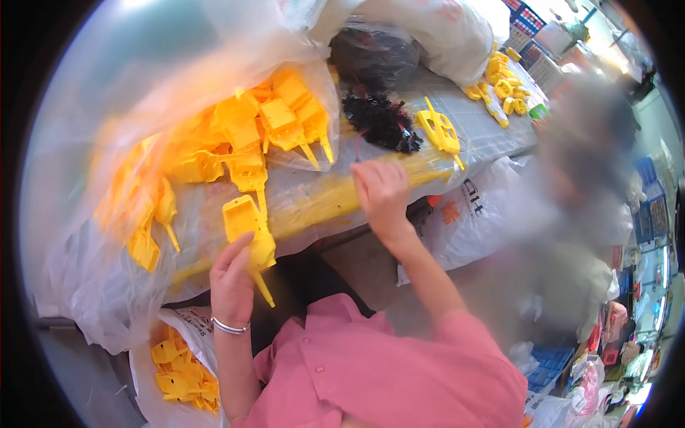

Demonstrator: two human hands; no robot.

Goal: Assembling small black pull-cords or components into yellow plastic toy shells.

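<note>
Yellow plastic by look: grasped in left grip point(232, 289), fingers along lower side of box-bodied part point(253, 230), at front edge of counter point(321, 214), prong pointing down toward lap. Judged light, stiff, somewhat slick; best held by body walls, thin prong likely the fragile point. Right grip point(387, 194) with fingers curled, near black tinsel bundle point(382, 123); cannot tell whether pinching a strand. Bundle judged soft, easily crushed. Farther out: similar yellow pieces point(235, 128) heaped in clear bag point(171, 85), yellow frame point(437, 130) flat on counter, more in white sack point(146, 371) below.
</note>
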